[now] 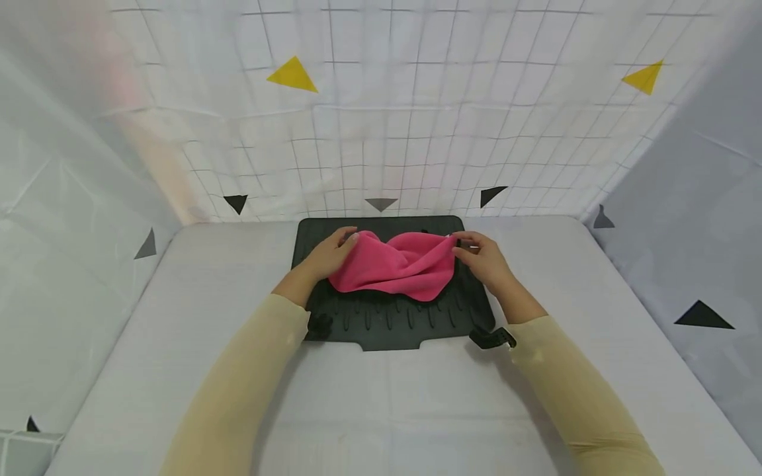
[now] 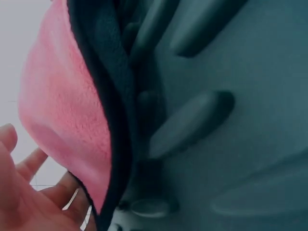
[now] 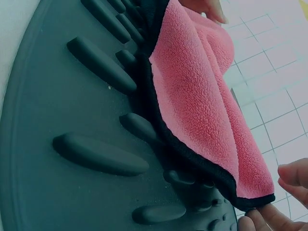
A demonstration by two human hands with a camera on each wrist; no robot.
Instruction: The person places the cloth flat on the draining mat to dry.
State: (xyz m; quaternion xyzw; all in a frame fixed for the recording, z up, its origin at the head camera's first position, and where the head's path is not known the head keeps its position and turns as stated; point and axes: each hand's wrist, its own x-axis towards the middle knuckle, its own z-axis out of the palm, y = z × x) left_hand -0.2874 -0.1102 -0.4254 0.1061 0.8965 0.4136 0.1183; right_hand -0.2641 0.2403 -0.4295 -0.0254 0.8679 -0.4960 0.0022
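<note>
A crumpled pink cloth with dark edging lies over a black ridged mat. At the cloth's left end is my left hand; the left wrist view shows its fingers behind the pink cloth and the thumb apart from it. My right hand is at the cloth's right corner. In the right wrist view, fingers of that hand touch the corner of the cloth from below, while the thumb stands away from it. Folds hide the middle of the mat.
The mat sits on a white-covered table. Behind it hangs a white sheet with grid lines and several yellow and dark triangles. A dark wrist strap is at the right sleeve. White sheeting also stands at the left side.
</note>
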